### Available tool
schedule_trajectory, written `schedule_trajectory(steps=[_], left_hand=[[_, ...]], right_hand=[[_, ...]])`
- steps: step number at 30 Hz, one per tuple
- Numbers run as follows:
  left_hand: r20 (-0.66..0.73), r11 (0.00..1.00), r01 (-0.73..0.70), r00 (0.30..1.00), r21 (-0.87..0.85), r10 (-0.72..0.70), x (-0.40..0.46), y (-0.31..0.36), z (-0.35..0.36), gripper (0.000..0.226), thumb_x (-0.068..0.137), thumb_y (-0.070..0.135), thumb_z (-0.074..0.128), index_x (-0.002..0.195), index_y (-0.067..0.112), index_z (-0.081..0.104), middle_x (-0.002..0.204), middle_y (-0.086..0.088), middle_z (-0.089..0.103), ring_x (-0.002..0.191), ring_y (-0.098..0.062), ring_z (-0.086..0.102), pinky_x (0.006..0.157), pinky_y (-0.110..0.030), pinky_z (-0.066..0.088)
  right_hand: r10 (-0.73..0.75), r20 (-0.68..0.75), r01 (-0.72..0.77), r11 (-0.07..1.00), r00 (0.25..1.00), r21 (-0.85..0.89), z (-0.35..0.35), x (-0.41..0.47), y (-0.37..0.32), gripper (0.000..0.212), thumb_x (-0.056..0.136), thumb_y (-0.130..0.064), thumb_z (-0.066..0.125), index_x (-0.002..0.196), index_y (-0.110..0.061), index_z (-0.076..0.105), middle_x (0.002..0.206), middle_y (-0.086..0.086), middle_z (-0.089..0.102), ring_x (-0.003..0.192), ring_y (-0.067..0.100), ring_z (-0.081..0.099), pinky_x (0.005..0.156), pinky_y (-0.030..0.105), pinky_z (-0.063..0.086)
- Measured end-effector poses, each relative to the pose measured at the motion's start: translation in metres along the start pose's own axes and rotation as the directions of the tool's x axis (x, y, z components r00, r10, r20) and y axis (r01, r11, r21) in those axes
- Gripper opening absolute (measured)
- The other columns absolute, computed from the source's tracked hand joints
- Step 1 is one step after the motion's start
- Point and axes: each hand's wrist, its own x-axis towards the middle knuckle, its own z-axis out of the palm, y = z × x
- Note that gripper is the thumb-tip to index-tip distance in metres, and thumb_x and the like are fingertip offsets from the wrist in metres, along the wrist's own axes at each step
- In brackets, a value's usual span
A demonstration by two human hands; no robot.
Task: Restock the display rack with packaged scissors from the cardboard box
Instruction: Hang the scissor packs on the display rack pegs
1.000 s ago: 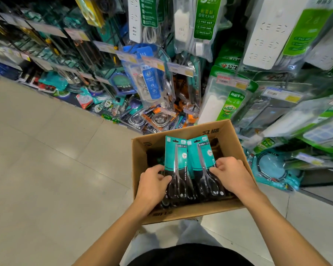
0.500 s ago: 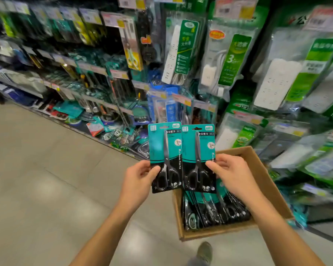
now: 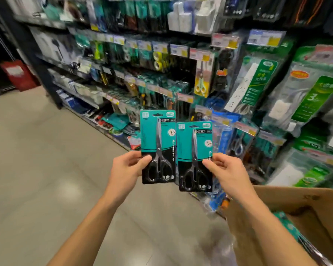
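While pale glossy floor tiles (image 3: 37, 160) stretch away to the left, catching soft ceiling glare, crowded display rack (image 3: 135, 73) along the right of a shop aisle, rows of hanging packets under yellow and white price tags (image 3: 183, 97). Left hand (image 3: 127, 169) pinched on the lower edge of one teal scissors card (image 3: 158, 146), thumb across the front near the black handles, card upright. Right hand (image 3: 229, 171) clamped the same way on a second scissors card (image 3: 194, 156), held a little lower and just beside the first, edges nearly touching. Both cards raised in front of the rack, clear of the hooks. Cardboard box (image 3: 296, 208) open at lower right, more teal packets (image 3: 284, 225) partly visible inside behind the right forearm. Power strips in green-labelled bags (image 3: 254, 85) hanging further right, yellow-handled scissors (image 3: 201, 87) above the cards. Red bin-like thing (image 3: 17, 75) at far left, blurred, beside a dark rack post (image 3: 42, 73).
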Motion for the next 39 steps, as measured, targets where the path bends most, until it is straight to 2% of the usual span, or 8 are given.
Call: schedule_trajectory(steps=[12,16,20,24,28,31,35,39], left_hand=[[-0.117,0.996,-0.088,0.990,-0.026,0.085,0.080,0.029,-0.107,0.007,0.090,0.013,0.069,0.087,0.019,0.071,0.084,-0.002,0.077,0.079,-0.015,0.074,0.067,-0.029,0.062],[-0.113,0.993,-0.117,0.987,0.017,0.118,0.129,0.040,-0.128,0.005,0.090,0.013,0.070,0.089,0.018,0.071,0.087,-0.007,0.077,0.085,-0.023,0.074,0.076,-0.046,0.060],[-0.101,0.992,-0.128,0.986,0.021,0.129,0.194,0.045,-0.146,0.006,0.089,0.012,0.071,0.088,0.017,0.072,0.089,-0.011,0.077,0.088,-0.032,0.072,0.083,-0.062,0.054],[-0.040,0.988,-0.129,0.990,0.083,0.132,0.273,0.046,-0.152,0.003,0.087,0.016,0.073,0.087,0.020,0.072,0.088,-0.005,0.078,0.087,-0.023,0.073,0.078,-0.049,0.058],[0.063,0.984,-0.150,0.988,0.096,0.144,0.342,0.041,-0.143,0.005,0.086,0.015,0.074,0.091,0.016,0.074,0.084,-0.002,0.078,0.077,-0.010,0.072,0.060,-0.019,0.054],[0.149,0.979,-0.174,0.976,0.104,0.158,0.382,0.033,-0.130,0.006,0.086,0.015,0.074,0.089,0.020,0.074,0.083,0.001,0.079,0.076,-0.008,0.073,0.061,-0.017,0.054],[0.239,0.985,-0.149,0.963,0.089,0.124,0.429,0.018,-0.109,0.004,0.087,0.016,0.074,0.087,0.021,0.074,0.081,0.004,0.079,0.077,-0.007,0.074,0.064,-0.014,0.053],[0.335,0.990,-0.112,0.939,0.087,0.077,0.471,0.004,-0.087,0.002,0.087,0.023,0.074,0.088,0.022,0.072,0.080,0.006,0.078,0.070,-0.001,0.071,0.055,-0.011,0.048]], right_hand=[[-0.096,-0.054,0.105,0.977,0.994,0.183,0.108,0.084,-0.061,0.014,0.089,-0.018,0.069,0.084,-0.030,0.074,0.084,-0.010,0.077,0.078,0.005,0.073,0.064,0.022,0.057],[-0.136,-0.108,0.152,0.975,0.985,0.159,0.138,0.133,-0.067,0.009,0.088,-0.017,0.070,0.094,-0.021,0.076,0.084,-0.012,0.076,0.080,0.003,0.071,0.068,0.014,0.054],[-0.147,-0.133,0.170,0.969,0.980,0.181,0.167,0.189,-0.071,0.011,0.089,-0.020,0.069,0.092,-0.030,0.073,0.086,-0.016,0.076,0.081,0.000,0.070,0.069,0.012,0.053],[-0.126,-0.206,0.169,0.963,0.970,0.210,0.182,0.252,-0.067,0.009,0.089,-0.019,0.069,0.096,-0.022,0.075,0.089,-0.011,0.076,0.084,0.004,0.071,0.073,0.016,0.055],[-0.089,-0.290,0.158,0.962,0.953,0.223,0.184,0.298,-0.058,0.015,0.088,-0.016,0.071,0.087,-0.031,0.072,0.085,-0.019,0.075,0.081,-0.003,0.070,0.068,0.009,0.051],[-0.038,-0.355,0.121,0.969,0.934,0.216,0.180,0.323,-0.046,0.018,0.087,-0.016,0.072,0.086,-0.033,0.070,0.082,-0.021,0.075,0.080,-0.005,0.069,0.068,0.008,0.051],[0.064,-0.436,0.020,0.982,0.898,0.185,0.173,0.348,-0.025,0.017,0.085,-0.020,0.073,0.102,-0.016,0.071,0.093,-0.007,0.075,0.087,0.004,0.070,0.072,0.013,0.053],[0.128,-0.483,-0.063,0.987,0.866,0.148,0.166,0.363,-0.009,0.013,0.087,-0.020,0.071,0.100,-0.018,0.071,0.094,-0.009,0.073,0.084,-0.007,0.068,0.067,0.009,0.052]])
